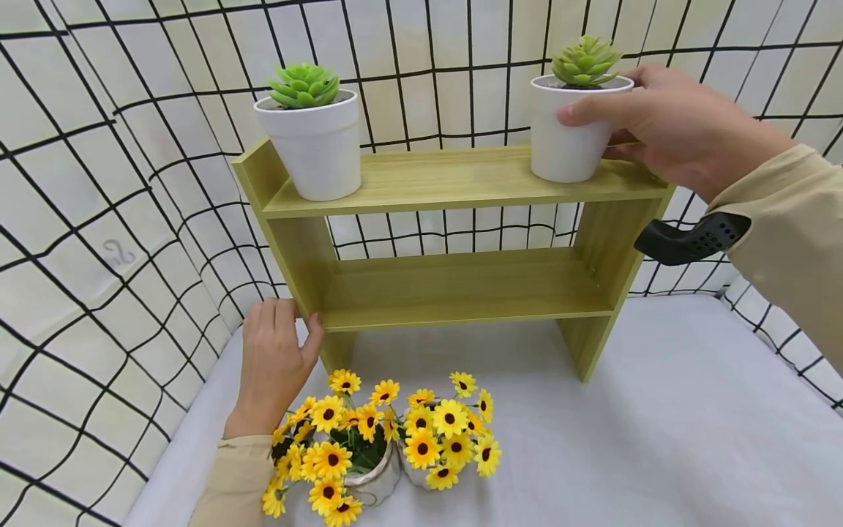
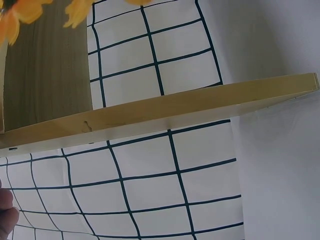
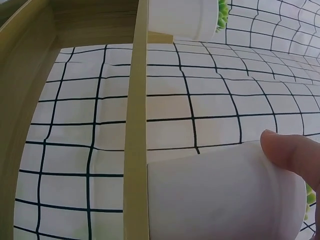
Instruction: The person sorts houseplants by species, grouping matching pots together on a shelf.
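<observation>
My right hand [image 1: 665,124] grips a white pot with a green succulent [image 1: 569,146], thumb across its front near the rim and fingers round the far side. In the right wrist view the base of this pot [image 3: 215,200] meets the top board. A wooden two-tier shelf [image 1: 435,289] stands upright on the white surface. At its left side panel, my left hand [image 1: 273,359] holds the edge, thumb at the front and fingers on the outer side. A second potted succulent [image 1: 316,150] sits at the left end of the top board.
Two pots of yellow artificial flowers stand before the shelf, the left one [image 1: 375,479] close to my left forearm and the right one [image 1: 451,439] beside it. Black grid panels [image 1: 428,80] over white cloth surround the shelf at the back and sides.
</observation>
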